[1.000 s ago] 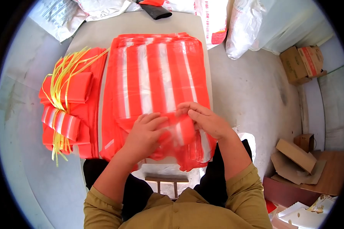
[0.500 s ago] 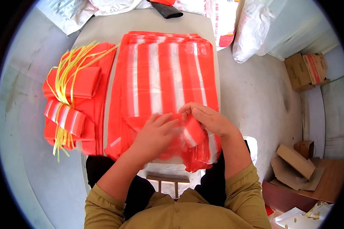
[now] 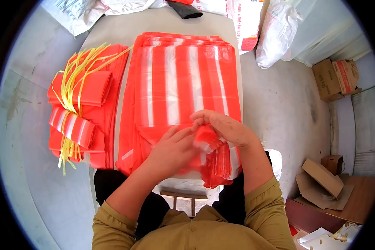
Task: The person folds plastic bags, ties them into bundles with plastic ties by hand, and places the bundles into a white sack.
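A stack of red-and-white striped plastic bags [image 3: 160, 87] lies in front of me. At its near right edge, a bunched, folded bag end [image 3: 206, 139] sticks up between my hands. My right hand [image 3: 224, 128] curls around this bag end from the right, thumb and fingers bent over its top. From the left, my left hand [image 3: 173, 149] reaches to the same spot with fingers apart, the tips blurred against the plastic. Crumpled red bag edges [image 3: 221, 168] hang below my right hand at the near edge.
To the left are folded red bags [image 3: 81, 89], a rolled striped bundle [image 3: 73, 127] and yellow ties [image 3: 77, 79]. White sacks [image 3: 277, 33] stand behind at the right. Cardboard boxes [image 3: 335, 79] sit on the far right, and an opened carton [image 3: 325, 183] is nearer.
The bag end between my hands is more crumpled and turned over. My right hand has shifted slightly left; my left hand has stayed close beside it. The view has moved slightly.
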### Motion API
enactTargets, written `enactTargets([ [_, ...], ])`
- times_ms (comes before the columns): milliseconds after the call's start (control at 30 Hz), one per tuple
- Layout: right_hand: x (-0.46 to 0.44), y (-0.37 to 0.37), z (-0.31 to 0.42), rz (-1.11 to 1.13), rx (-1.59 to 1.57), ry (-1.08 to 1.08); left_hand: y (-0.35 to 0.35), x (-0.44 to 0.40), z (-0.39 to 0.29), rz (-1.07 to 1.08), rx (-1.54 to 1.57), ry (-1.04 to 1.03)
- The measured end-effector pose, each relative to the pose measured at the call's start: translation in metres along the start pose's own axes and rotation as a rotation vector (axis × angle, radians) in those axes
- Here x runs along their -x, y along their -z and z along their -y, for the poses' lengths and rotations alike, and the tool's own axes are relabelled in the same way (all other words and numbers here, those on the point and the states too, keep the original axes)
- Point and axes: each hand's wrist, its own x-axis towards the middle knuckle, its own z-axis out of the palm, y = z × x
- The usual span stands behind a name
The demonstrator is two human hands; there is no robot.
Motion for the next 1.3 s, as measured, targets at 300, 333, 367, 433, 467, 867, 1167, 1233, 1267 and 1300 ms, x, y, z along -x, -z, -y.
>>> enactTargets([
  [300,-0.004,-0.012,0.019,-0.049,0.227,-0.070,-0.002,0.011,-0.007,-0.186,0.004,0.022],
  [333,-0.005,-0.013,0.022,-0.048,0.220,-0.083,-0.003,0.013,-0.009,-0.203,0.011,0.029],
  [367,-0.005,-0.016,0.024,-0.047,0.192,-0.109,-0.002,0.013,-0.010,-0.209,-0.007,0.028],
  [433,-0.006,-0.022,0.029,-0.054,0.157,-0.131,-0.001,0.014,-0.012,-0.221,-0.043,0.025],
  [467,-0.006,-0.026,0.030,-0.060,0.149,-0.127,-0.001,0.014,-0.013,-0.224,-0.052,0.023],
  [867,-0.004,-0.024,0.015,-0.436,0.728,0.114,-0.008,0.016,-0.010,-0.234,-0.074,-0.016],
  [1167,-0.013,-0.039,-0.002,-0.386,0.947,0.339,-0.008,0.010,-0.011,-0.276,-0.060,-0.019],
  [1233,-0.014,-0.040,-0.001,-0.411,0.972,0.358,-0.009,0.009,-0.011,-0.305,-0.054,-0.014],
  [1267,-0.014,-0.041,-0.001,-0.439,1.008,0.365,-0.009,0.009,-0.011,-0.308,-0.043,-0.005],
  [1300,-0.014,-0.041,-0.001,-0.467,1.043,0.372,-0.008,0.008,-0.012,-0.311,-0.032,0.003],
])
